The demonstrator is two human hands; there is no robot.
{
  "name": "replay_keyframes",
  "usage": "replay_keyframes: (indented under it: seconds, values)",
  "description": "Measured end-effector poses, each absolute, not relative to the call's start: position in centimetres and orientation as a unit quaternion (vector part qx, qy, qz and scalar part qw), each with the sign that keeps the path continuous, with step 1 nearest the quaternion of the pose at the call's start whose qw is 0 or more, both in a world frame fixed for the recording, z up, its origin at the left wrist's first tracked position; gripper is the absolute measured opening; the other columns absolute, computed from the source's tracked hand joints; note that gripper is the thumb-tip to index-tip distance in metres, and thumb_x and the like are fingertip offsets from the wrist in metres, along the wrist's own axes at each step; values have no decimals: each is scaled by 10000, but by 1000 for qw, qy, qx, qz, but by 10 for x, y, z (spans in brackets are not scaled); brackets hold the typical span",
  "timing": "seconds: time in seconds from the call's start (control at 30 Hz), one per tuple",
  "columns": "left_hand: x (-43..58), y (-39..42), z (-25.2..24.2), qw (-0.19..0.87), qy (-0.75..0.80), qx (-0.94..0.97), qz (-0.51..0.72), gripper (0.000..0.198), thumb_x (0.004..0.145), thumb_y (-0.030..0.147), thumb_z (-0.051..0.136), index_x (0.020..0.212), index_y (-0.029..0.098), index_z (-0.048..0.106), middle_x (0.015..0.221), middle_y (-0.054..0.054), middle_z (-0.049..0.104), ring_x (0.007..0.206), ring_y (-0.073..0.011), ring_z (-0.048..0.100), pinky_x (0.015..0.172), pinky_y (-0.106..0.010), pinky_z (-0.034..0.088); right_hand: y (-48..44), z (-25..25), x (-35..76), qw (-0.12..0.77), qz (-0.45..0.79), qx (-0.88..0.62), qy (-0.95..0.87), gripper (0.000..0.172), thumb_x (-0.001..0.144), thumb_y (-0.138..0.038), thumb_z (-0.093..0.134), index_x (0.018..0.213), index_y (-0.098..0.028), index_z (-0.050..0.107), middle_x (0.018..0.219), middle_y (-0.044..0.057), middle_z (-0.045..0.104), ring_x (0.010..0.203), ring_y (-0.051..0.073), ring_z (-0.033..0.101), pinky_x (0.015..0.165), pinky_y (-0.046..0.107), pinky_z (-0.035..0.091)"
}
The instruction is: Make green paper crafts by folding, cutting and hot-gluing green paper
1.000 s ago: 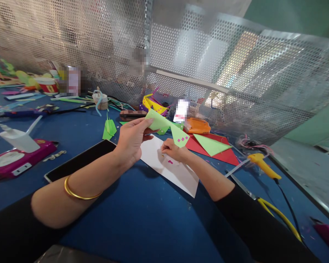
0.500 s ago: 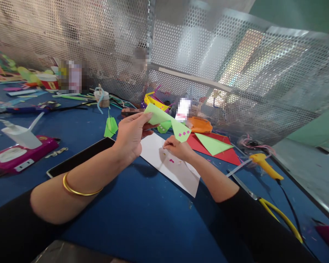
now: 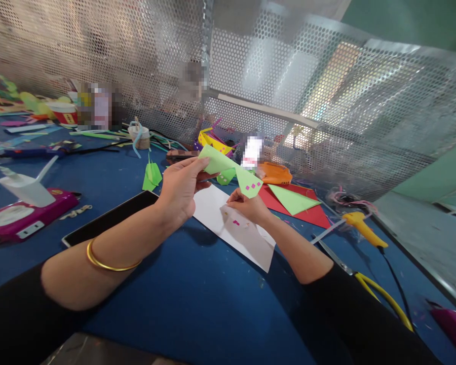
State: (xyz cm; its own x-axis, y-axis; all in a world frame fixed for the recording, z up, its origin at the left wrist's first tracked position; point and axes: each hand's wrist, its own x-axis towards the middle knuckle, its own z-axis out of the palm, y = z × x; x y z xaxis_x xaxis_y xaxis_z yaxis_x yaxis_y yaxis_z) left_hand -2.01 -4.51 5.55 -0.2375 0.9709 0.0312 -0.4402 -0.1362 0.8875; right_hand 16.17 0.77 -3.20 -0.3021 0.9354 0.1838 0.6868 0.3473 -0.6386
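My left hand (image 3: 180,190) is closed on a folded light-green paper shape (image 3: 228,170), pinching its left end and holding it above the blue table (image 3: 197,299). Small pink squares dot the shape's right tip. My right hand (image 3: 247,207) sits just below that tip with its fingers pinched together over a white paper sheet (image 3: 233,230). Whatever they hold is too small to make out. A few pink bits lie on the white sheet by my right fingers.
A dark tablet (image 3: 110,220) lies under my left forearm. A red sheet (image 3: 311,210) carries a green triangle (image 3: 292,198). A yellow glue gun (image 3: 361,225) and scissors (image 3: 365,281) lie right. A pink pack (image 3: 26,218) sits left. Perforated metal screens (image 3: 289,101) wall the back.
My right hand has shifted slightly under the green shape's dotted tip. My left hand keeps the shape almost still.
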Motion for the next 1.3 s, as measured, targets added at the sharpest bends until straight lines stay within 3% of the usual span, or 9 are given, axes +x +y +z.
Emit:
replay_keyframes:
  seconds: [0.3,0.47,0.77,1.3]
  values:
    - [-20,-45,55,527,396,328,677,90,656,186,747,739,168,718,717,-36,716,654,-151,676,534,-216,440,5,-34,163,276,198,-548,-764,108,784,-239,607,874,-209,660,779,8,682,713,146,607,635,254,437]
    - [-19,-44,53,524,404,328,674,72,649,205,749,709,189,713,720,-33,718,672,-167,678,537,-230,442,-1,-28,160,246,183,-532,-789,35,740,-212,663,754,-244,663,778,-23,676,749,146,590,663,258,407]
    - [-19,-44,51,528,400,342,666,67,654,224,738,708,199,706,737,-35,721,677,-167,674,535,-229,439,7,-31,156,209,194,-512,-810,84,734,-162,634,678,-221,618,758,-23,646,750,138,572,664,251,418]
    - [-18,-46,51,537,391,342,664,87,653,225,752,720,186,712,729,-30,714,673,-158,671,539,-223,438,11,-35,158,224,206,-493,-815,60,737,-147,612,728,-206,620,776,-14,630,763,134,567,687,248,441]
